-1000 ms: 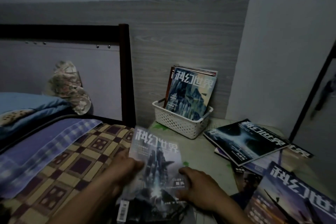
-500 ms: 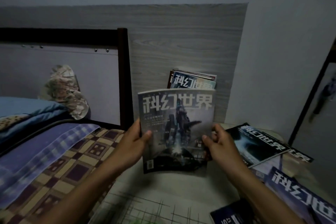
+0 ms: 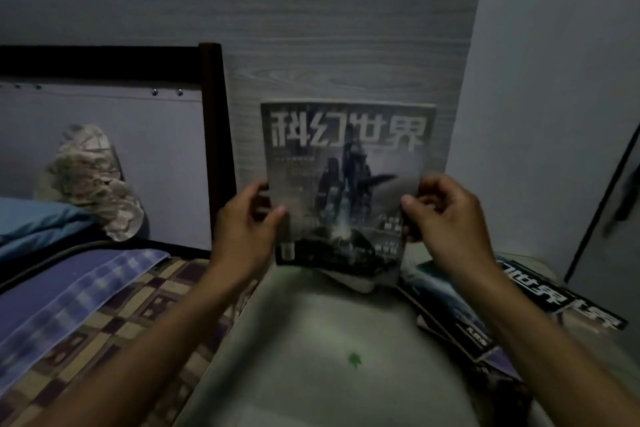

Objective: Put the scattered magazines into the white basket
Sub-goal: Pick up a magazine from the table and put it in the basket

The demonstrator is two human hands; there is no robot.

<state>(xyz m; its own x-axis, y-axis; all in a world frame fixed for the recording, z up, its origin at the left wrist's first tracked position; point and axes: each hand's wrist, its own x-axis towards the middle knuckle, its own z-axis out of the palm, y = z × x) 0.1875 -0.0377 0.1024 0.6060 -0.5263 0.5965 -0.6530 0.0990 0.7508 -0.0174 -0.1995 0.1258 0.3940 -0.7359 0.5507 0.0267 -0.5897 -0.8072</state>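
You held the magazine [image 3: 346, 184] upright in front of you, its cover facing you with big pale title characters across the top and a dark tower-like figure below, and it stood between your two hands against the grey wood-grain panel [image 3: 346, 45] on the wall. Your left hand [image 3: 246, 229] gripped its left edge low down, thumb curled onto the cover and fingers wrapped behind. Your right hand [image 3: 446, 218] pinched its right edge at about the same height, thumb in front and the other fingers curled beside and behind the page. The magazine's bottom edge hung just above a small pale sliver of the white basket [image 3: 356, 282], nearly all of which the cover hid, so you could not tell from this view whether the magazine was already touching it or what lay inside. Below that spread the pale tabletop [image 3: 311, 340] with a small green mark on it. To your right, more scattered magazines [image 3: 519, 302] lay flat and overlapping on the table, partly under your right forearm. To your left stood the dark bedpost [image 3: 213, 149] and rail of a bed, with a checked brown sheet [image 3: 114, 315], a blue-and-white plaid blanket [image 3: 69, 288], a blue pillow [image 3: 38, 222] and a crumpled patterned cloth [image 3: 90, 180] against the headboard. The whole scene was dim and somewhat blurred.
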